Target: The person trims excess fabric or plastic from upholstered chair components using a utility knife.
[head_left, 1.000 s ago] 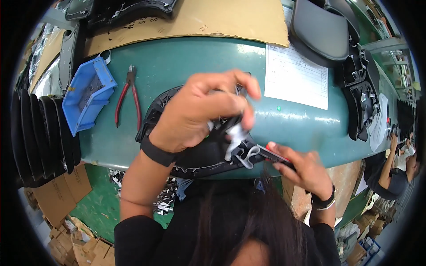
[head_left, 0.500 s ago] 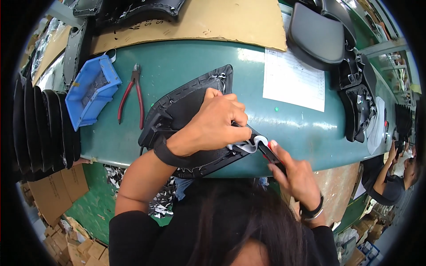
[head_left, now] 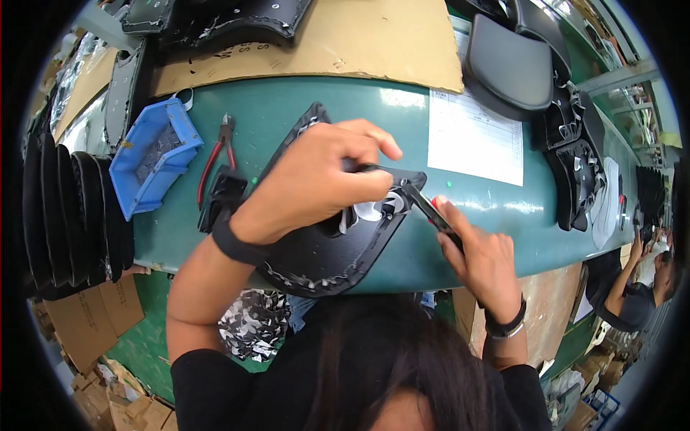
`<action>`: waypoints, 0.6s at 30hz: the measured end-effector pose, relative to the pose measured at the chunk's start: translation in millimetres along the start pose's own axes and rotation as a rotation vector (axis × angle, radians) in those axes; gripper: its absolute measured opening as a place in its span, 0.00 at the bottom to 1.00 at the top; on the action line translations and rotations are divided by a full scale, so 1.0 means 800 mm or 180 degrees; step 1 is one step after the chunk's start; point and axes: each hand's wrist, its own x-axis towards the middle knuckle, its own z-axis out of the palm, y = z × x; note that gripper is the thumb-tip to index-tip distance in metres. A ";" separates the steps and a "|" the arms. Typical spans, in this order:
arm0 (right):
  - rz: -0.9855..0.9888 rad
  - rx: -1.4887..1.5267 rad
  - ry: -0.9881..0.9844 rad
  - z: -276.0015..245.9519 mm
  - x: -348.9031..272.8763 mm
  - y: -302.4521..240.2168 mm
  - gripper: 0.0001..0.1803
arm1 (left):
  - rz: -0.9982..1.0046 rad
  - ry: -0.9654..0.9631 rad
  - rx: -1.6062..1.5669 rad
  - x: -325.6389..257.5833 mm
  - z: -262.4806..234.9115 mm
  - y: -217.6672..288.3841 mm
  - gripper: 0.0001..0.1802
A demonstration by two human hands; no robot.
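Note:
A black padded cushion panel (head_left: 338, 251), stapled along its rim, lies underside up in front of me. My left hand (head_left: 313, 176) is closed over its upper part, thumb and fingers pinching a dark part of it that is mostly hidden. My right hand (head_left: 485, 262) grips a black utility knife with red parts (head_left: 440, 218), its tip against the panel's right corner. Loose white strips (head_left: 368, 210) show beside that corner, under my left fingers.
Red-handled cutting pliers (head_left: 219, 154) and a blue bin (head_left: 158, 154) of small dark bits are at left. A printed sheet (head_left: 474, 136) lies at right, near black cushions (head_left: 510, 65). Cardboard (head_left: 374, 43) covers the back. Black pads (head_left: 61, 215) stand at far left.
The panel has turned, its right corner now higher. My left hand has shifted left and its index finger has lifted. The knife has moved up to the corner.

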 end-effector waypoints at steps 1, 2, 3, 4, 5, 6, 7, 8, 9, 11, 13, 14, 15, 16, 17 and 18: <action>-0.0055 -0.0015 -0.0024 -0.002 0.009 0.000 0.29 | 0.0014 0.0024 0.0006 0.002 0.002 -0.001 0.15; -0.0116 -0.0030 -0.0047 -0.003 0.019 0.001 0.29 | -0.0173 0.0022 0.0744 0.009 0.007 -0.005 0.14; -0.0117 0.0010 -0.0085 -0.003 0.024 0.003 0.29 | -0.0364 0.0011 0.1469 0.016 0.014 -0.009 0.13; -0.0126 -0.0003 -0.0088 -0.005 0.028 0.003 0.29 | -0.0360 0.0025 0.1460 0.017 0.023 -0.013 0.13; -0.0130 0.0095 -0.0128 -0.008 0.031 0.004 0.28 | -0.0081 0.0057 0.2279 0.015 0.037 -0.017 0.12; -0.0125 0.0191 -0.0172 -0.009 0.035 0.006 0.28 | 0.0209 0.0088 0.3087 0.013 0.046 -0.025 0.12; -0.0106 0.0174 -0.0187 -0.006 0.037 0.008 0.28 | 0.0590 0.0274 0.3199 0.013 0.049 -0.040 0.13; -0.0170 0.0428 -0.0117 -0.002 0.037 0.009 0.28 | 0.0579 0.0278 0.3191 0.013 0.049 -0.046 0.13; -0.0230 0.0685 -0.0051 0.002 0.037 0.010 0.29 | 0.0582 0.0275 0.2418 0.014 0.050 -0.051 0.13; -0.0177 0.0757 -0.0059 0.012 0.042 0.001 0.29 | 0.0487 0.0347 0.1109 0.017 0.049 -0.055 0.16; -0.0058 0.0864 -0.0146 0.012 0.042 -0.010 0.30 | 0.0548 0.0382 0.0672 0.024 0.046 -0.061 0.16; -0.0050 0.0865 -0.0152 0.014 0.037 -0.011 0.30 | 0.0643 0.0430 0.0259 0.030 0.044 -0.062 0.17; 0.0002 0.1001 -0.0065 0.018 0.029 -0.011 0.30 | 0.0304 0.0282 -0.0542 0.033 0.038 -0.057 0.20; 0.0054 0.1135 0.0027 0.022 0.021 -0.012 0.30 | 0.0304 0.0275 -0.0546 0.036 0.034 -0.053 0.20; 0.0067 0.1159 0.0042 0.026 0.016 -0.015 0.31 | 0.0273 0.0199 -0.1350 0.035 0.032 -0.050 0.20; 0.0076 0.1172 0.0045 0.025 0.011 -0.018 0.31 | 0.0240 0.0121 -0.2153 0.035 0.028 -0.047 0.20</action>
